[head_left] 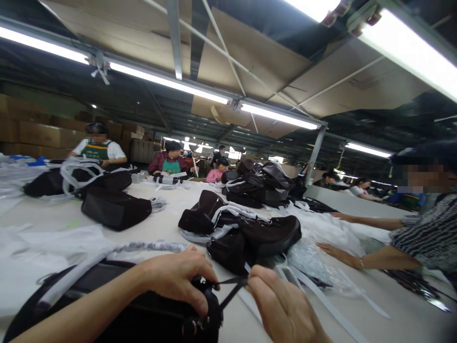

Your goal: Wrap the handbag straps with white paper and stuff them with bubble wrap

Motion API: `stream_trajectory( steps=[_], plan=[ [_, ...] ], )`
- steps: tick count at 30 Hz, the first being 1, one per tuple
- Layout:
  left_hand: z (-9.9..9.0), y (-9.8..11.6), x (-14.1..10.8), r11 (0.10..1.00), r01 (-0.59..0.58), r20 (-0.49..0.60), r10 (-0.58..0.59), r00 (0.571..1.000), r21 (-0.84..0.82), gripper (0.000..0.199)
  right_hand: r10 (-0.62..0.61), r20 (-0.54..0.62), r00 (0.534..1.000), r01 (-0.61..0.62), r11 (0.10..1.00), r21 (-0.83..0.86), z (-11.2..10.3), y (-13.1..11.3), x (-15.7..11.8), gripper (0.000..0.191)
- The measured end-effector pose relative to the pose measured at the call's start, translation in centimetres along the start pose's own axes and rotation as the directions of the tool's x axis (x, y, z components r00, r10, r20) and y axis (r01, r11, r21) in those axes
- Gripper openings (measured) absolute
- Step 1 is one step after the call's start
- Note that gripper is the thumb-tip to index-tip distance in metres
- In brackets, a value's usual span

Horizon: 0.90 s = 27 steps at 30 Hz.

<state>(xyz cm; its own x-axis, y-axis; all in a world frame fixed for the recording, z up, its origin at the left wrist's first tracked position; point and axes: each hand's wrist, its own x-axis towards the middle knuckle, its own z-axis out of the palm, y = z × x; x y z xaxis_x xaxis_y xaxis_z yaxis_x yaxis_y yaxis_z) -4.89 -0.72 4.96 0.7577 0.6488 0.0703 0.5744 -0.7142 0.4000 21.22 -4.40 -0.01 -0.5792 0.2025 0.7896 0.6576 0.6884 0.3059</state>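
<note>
A black bag (150, 314) lies in front of me at the lower left, its handle (85, 271) wrapped in pale film. My left hand (178, 276) reaches across the bag and grips its right end by the small metal fittings, thumb on the near side, fingers on the far side. Pinched in the closed fingers of my right hand (285, 305) is a thin black strap (232, 289), pulled taut from that end of the bag. Exactly how the strap joins the fitting is hidden by my left fingers.
Several black bags (264, 233) lie beyond my hands, with a taller pile (257, 183) behind and another bag (116, 207) to the left. Clear plastic (314, 259) and white strips (328, 305) spread at right, near a co-worker's hands (339, 255). Other people sit farther back.
</note>
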Motion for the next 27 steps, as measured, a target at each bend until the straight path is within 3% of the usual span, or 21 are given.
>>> stream_trajectory(
  steps=[2,4,7,8,10,11,13,15,17,20,21,23,25,27],
  plan=[
    [0.3,-0.1,-0.2,0.999,0.032,-0.02,-0.032,0.999,-0.018,0.05,0.114,-0.051,0.992,-0.111,0.992,0.059,0.6,0.3,0.9,0.035],
    [0.6,-0.4,-0.4,0.997,0.059,-0.042,-0.061,0.997,-0.041,0.052,0.153,0.071,0.986,-0.167,0.945,0.283,0.8,0.7,2.3,0.037],
    [0.7,-0.9,-0.3,0.997,0.038,-0.043,-0.041,0.998,-0.069,0.056,0.003,0.357,0.934,-0.226,0.779,0.585,-0.4,1.7,3.9,0.036],
    [0.7,-1.0,-0.2,0.997,0.021,-0.041,-0.024,0.999,-0.076,0.057,-0.054,0.405,0.913,-0.226,0.76,0.61,-1.1,2.0,4.2,0.035],
    [0.7,-1.2,0.0,0.996,-0.005,-0.039,0.002,0.999,-0.088,0.058,-0.106,0.411,0.906,-0.159,0.814,0.559,-2.2,2.3,4.4,0.033],
    [0.7,-1.3,0.1,0.996,-0.013,-0.038,0.009,0.999,-0.092,0.058,-0.122,0.36,0.925,-0.081,0.862,0.5,-2.5,2.2,4.3,0.033],
    [0.8,-1.3,0.3,0.995,-0.023,-0.04,0.019,0.999,-0.096,0.056,-0.166,0.141,0.976,0.114,0.941,0.32,-2.5,1.8,4.2,0.032],
    [1.1,-1.2,0.4,0.994,-0.032,-0.052,0.027,0.998,-0.1,0.055,-0.204,-0.098,0.974,0.215,0.968,0.127,-1.5,1.1,4.3,0.031],
    [1.3,-0.8,0.3,0.992,-0.04,-0.059,0.034,0.998,-0.115,0.053,-0.142,-0.253,0.957,0.156,0.987,0.037,0.0,0.6,4.7,0.032],
    [1.4,0.1,0.1,0.992,-0.027,-0.046,0.021,0.999,-0.125,0.045,0.173,-0.299,0.938,-0.117,0.974,0.195,2.3,0.6,4.9,0.033],
    [1.3,0.5,0.0,0.993,-0.02,-0.043,0.015,0.999,-0.117,0.039,0.309,-0.238,0.921,-0.23,0.923,0.309,2.8,0.9,4.8,0.031],
    [1.1,1.6,-0.3,0.995,-0.007,-0.048,0.002,0.999,-0.102,0.028,0.534,0.007,0.845,-0.458,0.717,0.526,3.4,1.5,4.3,0.025],
    [1.0,2.7,-0.5,0.994,-0.008,-0.052,0.002,0.999,-0.109,0.028,0.63,0.248,0.736,-0.617,0.473,0.63,3.1,1.9,3.7,0.018],
    [1.3,3.7,-0.5,0.993,-0.017,-0.064,0.01,0.998,-0.118,0.032,0.652,0.358,0.668,-0.669,0.316,0.673,2.2,2.1,3.2,0.02]
  ],
)
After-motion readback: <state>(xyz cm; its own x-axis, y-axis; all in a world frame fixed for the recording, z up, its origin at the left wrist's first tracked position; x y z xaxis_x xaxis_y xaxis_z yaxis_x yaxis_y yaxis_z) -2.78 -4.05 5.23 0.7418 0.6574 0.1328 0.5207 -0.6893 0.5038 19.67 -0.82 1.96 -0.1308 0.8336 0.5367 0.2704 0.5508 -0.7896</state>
